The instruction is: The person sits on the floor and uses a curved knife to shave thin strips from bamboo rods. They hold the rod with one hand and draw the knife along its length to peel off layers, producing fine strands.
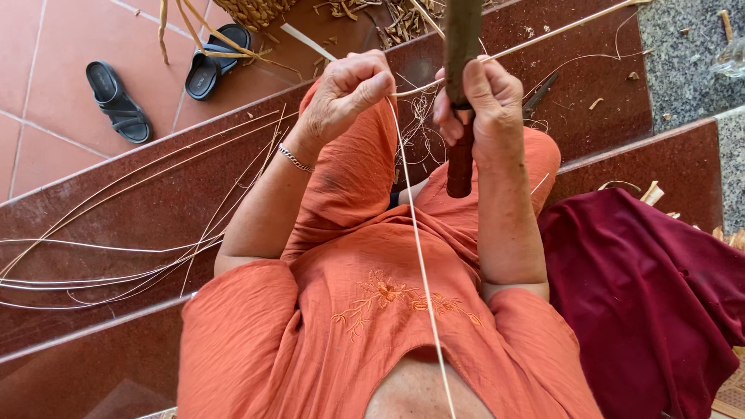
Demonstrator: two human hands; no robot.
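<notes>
I sit on dark red stone steps in orange clothes. My left hand [347, 95] pinches a thin pale cane strip [419, 256] that runs from my fingers down across my chest to the bottom edge. My right hand [479, 105] is wrapped around a knife with a dark wooden handle [459, 167], held upright; the wide blade [463, 27] rises out of the top of the view. The strip meets the blade between my two hands, and a second thin length of cane [559, 32] leads away to the upper right.
Several long pale cane strips [116, 256] lie across the steps [147, 209] at left. A pair of black sandals [116, 101] rests on the terracotta tile floor. A dark red cloth [652, 295] lies at right. Cane shavings [388, 19] and a woven basket edge [252, 9] sit at the top.
</notes>
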